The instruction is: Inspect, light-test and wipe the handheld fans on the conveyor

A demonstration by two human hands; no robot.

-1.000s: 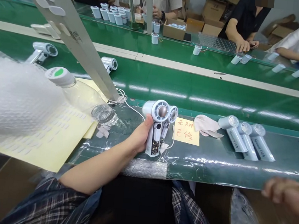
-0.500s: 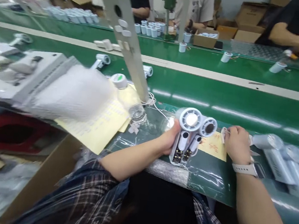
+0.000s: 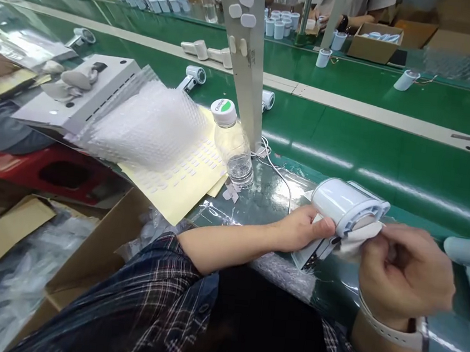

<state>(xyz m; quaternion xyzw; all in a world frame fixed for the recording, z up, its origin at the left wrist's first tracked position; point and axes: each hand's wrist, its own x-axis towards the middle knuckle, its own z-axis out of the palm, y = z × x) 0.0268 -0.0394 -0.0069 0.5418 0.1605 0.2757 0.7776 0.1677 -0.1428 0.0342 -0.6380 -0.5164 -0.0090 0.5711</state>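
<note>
My left hand (image 3: 300,229) is closed on a pale blue handheld fan (image 3: 339,202), thumb on the near side of its round head. The fan lies tilted, its ringed end turned toward my right hand (image 3: 412,273). Below the head, part of the handle with dark exposed electronics shows. Behind it an edge of what looks like a second fan (image 3: 370,191) is mostly hidden. Pinched in my right fingers is a white cloth (image 3: 356,242), touching the fan's ringed end. More fan bodies (image 3: 466,252) lie to the right of that hand.
A plastic bottle (image 3: 233,148) stands by a metal post (image 3: 246,71). Left of it are yellow label sheets (image 3: 174,195) and bubble wrap (image 3: 148,122). Beyond runs a green conveyor (image 3: 349,129) with several parts. An open carton (image 3: 84,255) sits low left. Other people work nearby.
The fans have turned from upright, facing me, to tilted toward the right. My right hand has come from the table to the fan with the white cloth. The view has shifted left.
</note>
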